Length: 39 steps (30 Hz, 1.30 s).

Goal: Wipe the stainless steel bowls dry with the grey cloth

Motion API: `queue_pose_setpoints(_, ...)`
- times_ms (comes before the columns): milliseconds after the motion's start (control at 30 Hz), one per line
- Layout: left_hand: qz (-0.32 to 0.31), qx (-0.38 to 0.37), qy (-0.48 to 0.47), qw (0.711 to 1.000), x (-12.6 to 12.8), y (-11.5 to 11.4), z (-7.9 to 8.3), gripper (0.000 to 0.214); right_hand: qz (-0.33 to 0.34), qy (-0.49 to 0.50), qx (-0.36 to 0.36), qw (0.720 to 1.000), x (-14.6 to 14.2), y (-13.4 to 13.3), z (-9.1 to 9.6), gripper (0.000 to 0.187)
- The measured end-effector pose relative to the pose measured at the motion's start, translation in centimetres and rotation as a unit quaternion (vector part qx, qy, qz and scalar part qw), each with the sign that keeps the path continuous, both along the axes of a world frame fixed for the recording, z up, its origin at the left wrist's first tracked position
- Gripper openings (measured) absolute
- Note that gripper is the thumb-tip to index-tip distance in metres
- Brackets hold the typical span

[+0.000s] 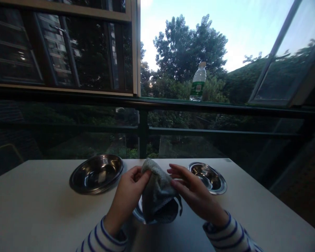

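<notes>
Grey cloth (pixel 159 185) over metal bowl (pixel 138 212), upper left pinched in left hand (pixel 128 192); right hand (pixel 195 192) loosely spread at cloth's right edge.

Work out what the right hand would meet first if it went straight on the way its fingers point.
Probably the cloth, just ahead of the right hand; depth leaves it unclear whether they already touch.

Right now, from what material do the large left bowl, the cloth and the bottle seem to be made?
Large left bowl: probably polished stainless steel, given its mirror-like reflections.
Cloth: apparently soft, matte fabric, since it folds and droops.
Bottle: likely clear, smooth plastic; its upper part looks see-through.
</notes>
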<state>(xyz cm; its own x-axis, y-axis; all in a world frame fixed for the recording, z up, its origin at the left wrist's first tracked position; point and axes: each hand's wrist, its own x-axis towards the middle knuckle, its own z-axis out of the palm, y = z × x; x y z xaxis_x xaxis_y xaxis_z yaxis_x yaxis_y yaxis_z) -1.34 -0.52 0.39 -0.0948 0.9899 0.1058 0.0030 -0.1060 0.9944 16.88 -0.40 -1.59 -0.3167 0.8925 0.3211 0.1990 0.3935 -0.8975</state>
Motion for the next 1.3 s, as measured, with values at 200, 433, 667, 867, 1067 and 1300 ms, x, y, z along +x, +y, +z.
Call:
queue_pose_setpoints(200, -0.004, 0.032, 0.087, 0.996, 0.1, -0.6, 0.1, 0.019, 0.004, -0.106, 0.104, 0.989, -1.3, -1.1, -0.5, 0.053)
queue_pose_setpoints(433, -0.083, -0.014, 0.091, 0.992, -2.3, 0.1, 0.9, 0.022, -0.036, -0.105, 0.080, 0.991, 0.0, -0.1, -0.2, 0.038)
queue_pose_setpoints(667, -0.091, -0.025, -0.006, 0.995, -1.5, -0.2, 0.1, 0.025, -0.051, -0.074, 0.031, 0.996, 0.0, -0.4, 0.9, 0.041)
queue_pose_setpoints(867, -0.147, -0.039, -0.007, 0.988, -0.8, -0.4, -0.3, 0.047, -0.119, -0.045, 0.068, 0.990, -0.5, -0.2, 0.7, 0.017)
queue_pose_setpoints(1067, -0.125, -0.079, -0.147, 0.978, -0.7, 0.3, -0.8, 0.028, -0.089, -0.213, 0.405, 0.885, -0.7, -0.6, -0.3, 0.024)
queue_pose_setpoints(1300, -0.087, -0.080, -0.197, 0.973, -0.4, 0.0, -0.6, 0.036, -0.002, -0.334, 0.438, 0.835, -1.5, -0.9, -0.6, 0.018)
